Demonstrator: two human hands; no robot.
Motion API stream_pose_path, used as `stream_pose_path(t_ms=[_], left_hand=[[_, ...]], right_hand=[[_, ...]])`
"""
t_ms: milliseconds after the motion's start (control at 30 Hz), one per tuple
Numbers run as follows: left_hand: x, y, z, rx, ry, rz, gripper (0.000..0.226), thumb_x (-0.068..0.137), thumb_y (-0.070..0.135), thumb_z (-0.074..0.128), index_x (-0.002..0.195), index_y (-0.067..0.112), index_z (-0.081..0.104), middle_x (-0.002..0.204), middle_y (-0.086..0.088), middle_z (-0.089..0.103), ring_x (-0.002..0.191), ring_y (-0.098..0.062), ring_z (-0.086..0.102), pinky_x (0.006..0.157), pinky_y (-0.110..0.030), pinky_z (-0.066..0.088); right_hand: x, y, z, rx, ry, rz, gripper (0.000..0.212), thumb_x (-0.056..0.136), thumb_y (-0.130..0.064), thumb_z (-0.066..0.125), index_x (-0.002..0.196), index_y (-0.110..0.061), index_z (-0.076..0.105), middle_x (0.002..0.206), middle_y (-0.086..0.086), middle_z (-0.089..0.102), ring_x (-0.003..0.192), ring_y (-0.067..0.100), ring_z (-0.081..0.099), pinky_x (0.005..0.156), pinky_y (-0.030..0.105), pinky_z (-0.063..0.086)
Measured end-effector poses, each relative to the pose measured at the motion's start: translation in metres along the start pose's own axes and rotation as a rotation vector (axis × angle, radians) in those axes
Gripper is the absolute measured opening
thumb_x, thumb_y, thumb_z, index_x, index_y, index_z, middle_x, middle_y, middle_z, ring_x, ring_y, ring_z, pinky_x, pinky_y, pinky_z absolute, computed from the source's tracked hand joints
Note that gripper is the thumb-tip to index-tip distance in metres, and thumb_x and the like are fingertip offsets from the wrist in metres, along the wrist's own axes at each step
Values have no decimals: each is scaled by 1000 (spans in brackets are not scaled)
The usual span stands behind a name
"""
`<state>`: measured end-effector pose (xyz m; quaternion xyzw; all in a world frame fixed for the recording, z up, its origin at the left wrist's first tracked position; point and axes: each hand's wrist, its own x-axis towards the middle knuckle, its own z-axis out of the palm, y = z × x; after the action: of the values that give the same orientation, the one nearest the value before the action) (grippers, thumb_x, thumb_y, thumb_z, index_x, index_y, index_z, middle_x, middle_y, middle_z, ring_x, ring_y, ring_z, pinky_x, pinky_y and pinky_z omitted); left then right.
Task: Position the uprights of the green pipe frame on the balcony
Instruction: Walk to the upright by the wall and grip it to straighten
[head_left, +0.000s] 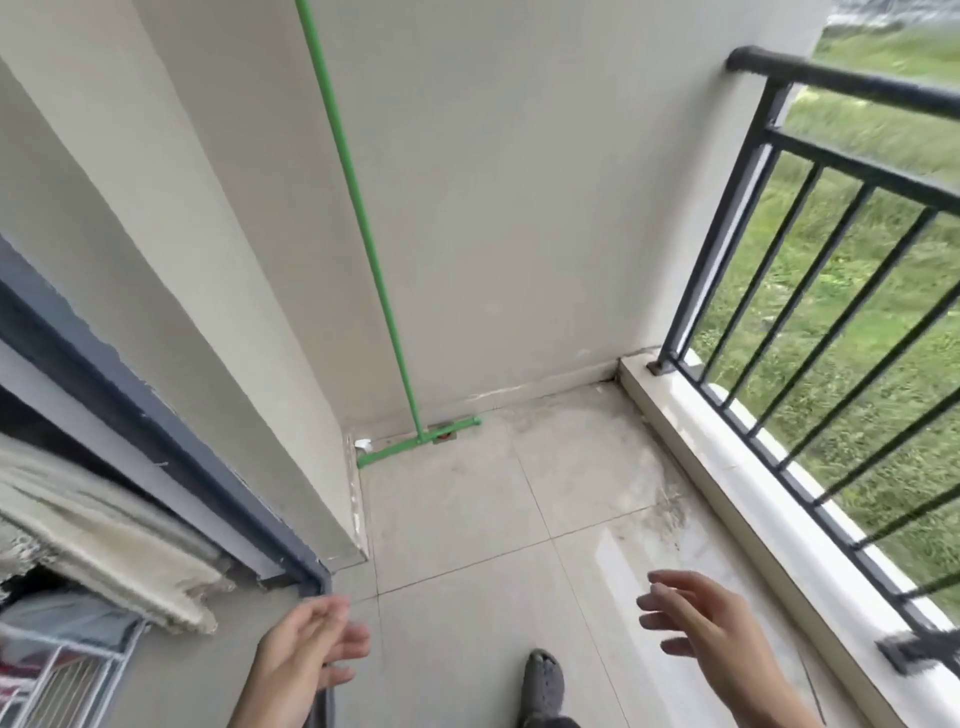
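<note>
Left hand (306, 644) and right hand (701, 618) hover open, empty; slim green pipe upright (358, 218) stands on its crossfoot against the wall; judged placed; next upright needs fetching.

Soft, even daylight fills the scene, coming from the open side past the railing (810, 270), and shadows are faint, with only a pale sheen on the floor tiles (613, 551) near the right hand (701, 618). Wide-angle distortion bends and splays the wall (519, 208) edges and the railing bars toward the frame borders. Both hands look smeared, probably from motion, the left hand (306, 644) included, and the grass (883, 322) outside is streaky and soft.
</note>
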<state>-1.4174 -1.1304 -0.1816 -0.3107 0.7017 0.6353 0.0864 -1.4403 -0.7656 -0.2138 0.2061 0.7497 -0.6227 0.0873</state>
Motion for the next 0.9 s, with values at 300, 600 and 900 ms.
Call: stream_pose_path(t_ms=[300,600,900], left_hand=[[182,102,13,-20,12,23,17,89,10,60,104,2,64,82,-21,76,85,-44,70,82,-56,51],[324,259,18,-45,36,273,16,93,16,56,101,7,65,84,-17,76,83,-30,73,74,-41,55],[528,449,12,-22,97,609,13,96,21,50,105,15,58,110,-11,64,96,-25,63,78,-35,51]], right_hand=[[192,-79,77,5,-8,16,9,91,-5,64,95,-7,72,75,7,80,62,15,75,60,36,53],[343,-222,183,-111,-205,-125,10,92,-9,62,94,-14,70,81,7,80,72,20,76,60,31,53],[479,-306,311,-231,-278,-180,8,91,-16,63,95,-19,68,85,11,78,71,14,74,62,30,50]])
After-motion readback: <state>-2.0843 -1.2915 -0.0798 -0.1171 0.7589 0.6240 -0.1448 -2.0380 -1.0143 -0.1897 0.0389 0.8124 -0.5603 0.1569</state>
